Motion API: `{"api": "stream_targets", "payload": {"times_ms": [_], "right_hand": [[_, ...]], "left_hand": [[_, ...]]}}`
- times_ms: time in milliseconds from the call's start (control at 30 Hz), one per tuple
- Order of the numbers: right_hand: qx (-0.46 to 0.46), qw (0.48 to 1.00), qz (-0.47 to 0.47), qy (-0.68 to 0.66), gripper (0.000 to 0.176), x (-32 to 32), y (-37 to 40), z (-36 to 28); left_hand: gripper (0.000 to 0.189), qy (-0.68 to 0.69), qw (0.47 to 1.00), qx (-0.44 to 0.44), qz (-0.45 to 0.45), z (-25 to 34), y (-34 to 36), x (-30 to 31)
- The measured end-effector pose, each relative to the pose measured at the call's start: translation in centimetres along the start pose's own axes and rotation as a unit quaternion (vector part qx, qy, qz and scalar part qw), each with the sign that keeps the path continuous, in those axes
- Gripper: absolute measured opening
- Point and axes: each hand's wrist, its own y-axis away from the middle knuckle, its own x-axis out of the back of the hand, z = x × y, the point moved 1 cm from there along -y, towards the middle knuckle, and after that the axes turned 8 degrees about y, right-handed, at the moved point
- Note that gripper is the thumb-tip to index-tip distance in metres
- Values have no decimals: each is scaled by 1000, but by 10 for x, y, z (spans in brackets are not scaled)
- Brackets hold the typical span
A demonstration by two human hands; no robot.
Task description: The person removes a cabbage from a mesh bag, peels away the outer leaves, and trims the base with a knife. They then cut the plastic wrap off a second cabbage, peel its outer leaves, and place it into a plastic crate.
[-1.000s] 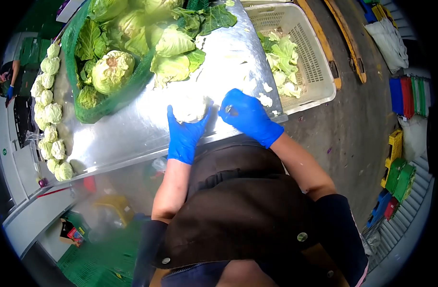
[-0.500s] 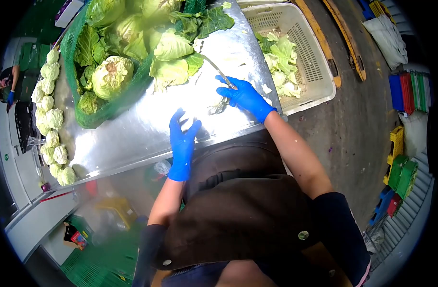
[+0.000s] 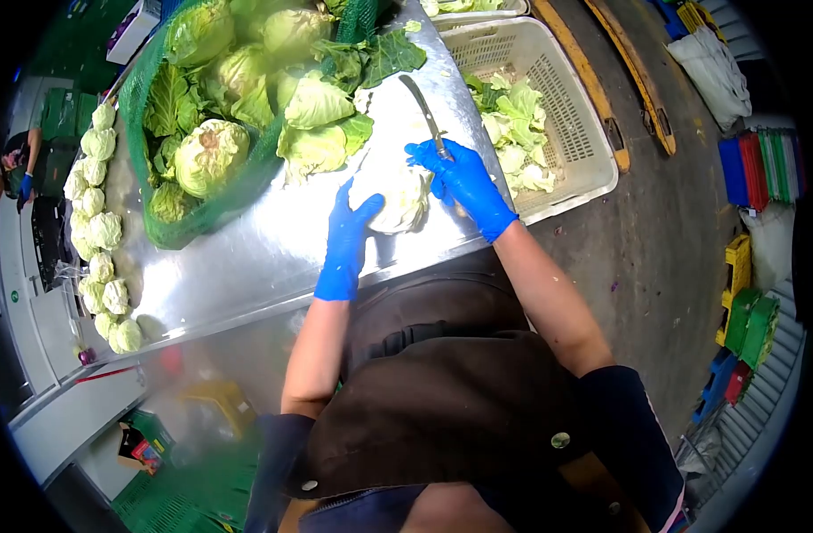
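Observation:
My right hand (image 3: 462, 185), in a blue glove, is closed around the handle of a knife (image 3: 422, 105). Its curved blade points away from me over the metal table. Just left of that hand, near the table's front edge, sits a pale trimmed cabbage (image 3: 406, 202), its upper part washed out by glare. My left hand (image 3: 348, 233), gloved too, is at the cabbage's left side with thumb and fingers spread, the thumb against it. Beyond lie loose cabbage leaves (image 3: 313, 149) and a green net bag (image 3: 171, 233) holding several cabbages (image 3: 211, 158).
Several trimmed cabbages (image 3: 105, 231) line the table's (image 3: 247, 275) left edge. A white crate (image 3: 584, 182) with cut leaves (image 3: 518, 124) stands right of the table, beside yellow forks (image 3: 633, 71). Another person's gloved hand (image 3: 25, 186) shows at far left.
The cabbage now shows more fully between my hands. My left hand has moved up and right to its side. The knife blade has swung to point more directly away from me.

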Motion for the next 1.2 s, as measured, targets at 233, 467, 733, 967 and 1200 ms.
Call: {"api": "stream_targets", "payload": {"times_ms": [233,467,733,967,1200], "right_hand": [[140,987,-9,76,39,6,15,-16],[297,931,-96,190,64,2,27,-38],[266,913,-80,297,48,22,23,-27],[335,870,-129,339,36,38,11,-26],[332,858,-47,390,38,41,19,-29]], "left_hand": [[60,291,950,106,-43,12,19,-13],[75,-74,989,-125,8,30,34,-37],[86,-249,931,-258,62,22,38,-46],[84,-245,953,-156,87,7,42,-48],[81,-217,975,-55,8,20,26,-54]]}}
